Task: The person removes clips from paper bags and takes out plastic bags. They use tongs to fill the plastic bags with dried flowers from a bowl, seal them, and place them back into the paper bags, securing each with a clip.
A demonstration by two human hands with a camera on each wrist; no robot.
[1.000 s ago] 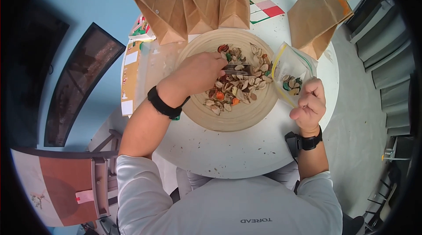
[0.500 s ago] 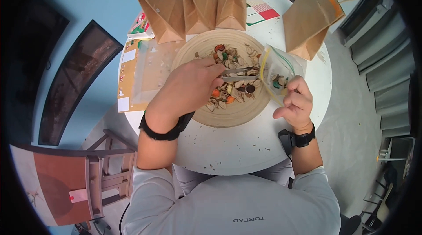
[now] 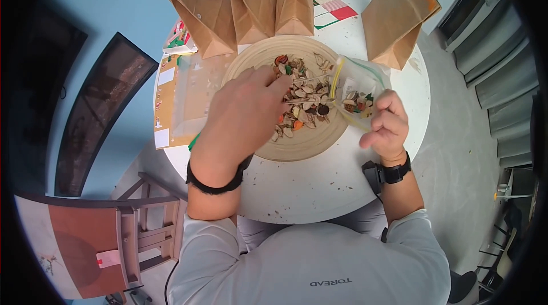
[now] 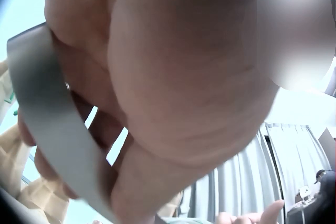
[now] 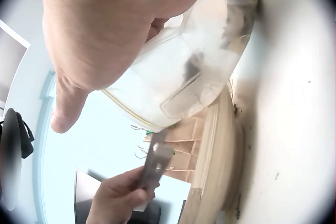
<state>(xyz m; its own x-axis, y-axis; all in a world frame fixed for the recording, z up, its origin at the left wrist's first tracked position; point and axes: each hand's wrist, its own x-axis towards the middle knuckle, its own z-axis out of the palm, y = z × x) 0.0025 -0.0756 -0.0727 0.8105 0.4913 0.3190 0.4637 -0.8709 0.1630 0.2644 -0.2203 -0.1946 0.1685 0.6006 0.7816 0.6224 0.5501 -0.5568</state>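
Observation:
My left hand [image 3: 245,114] grips metal tongs [image 5: 155,158] over a wide, pale wooden bowl [image 3: 319,148]. A broad strip of the tongs also crosses the left wrist view. Dried potpourri pieces [image 3: 308,119], beige with some orange, red and green, lie in the bowl. At the bowl's right rim, a clear zip bag [image 3: 357,71] tilts with its yellow-edged mouth toward the tongs' tips. My right hand [image 3: 389,125] holds the bag's near side with curled fingers. Mixed potpourri [image 3: 358,101] shows through the plastic. The tongs' tips reach the bag's mouth.
Several brown paper bags [image 3: 251,8] stand behind the bowl, and another paper bag [image 3: 399,17] stands at the back right. A clear plastic sheet [image 3: 197,91] and a brown printed sheet [image 3: 165,111] lie left. Crumbs dot the white table [image 3: 319,202].
My left hand has carried the tongs from over the potpourri to the zip bag's mouth, where their arms now stand wider apart. More potpourri shows in the bag. My right hand keeps holding it.

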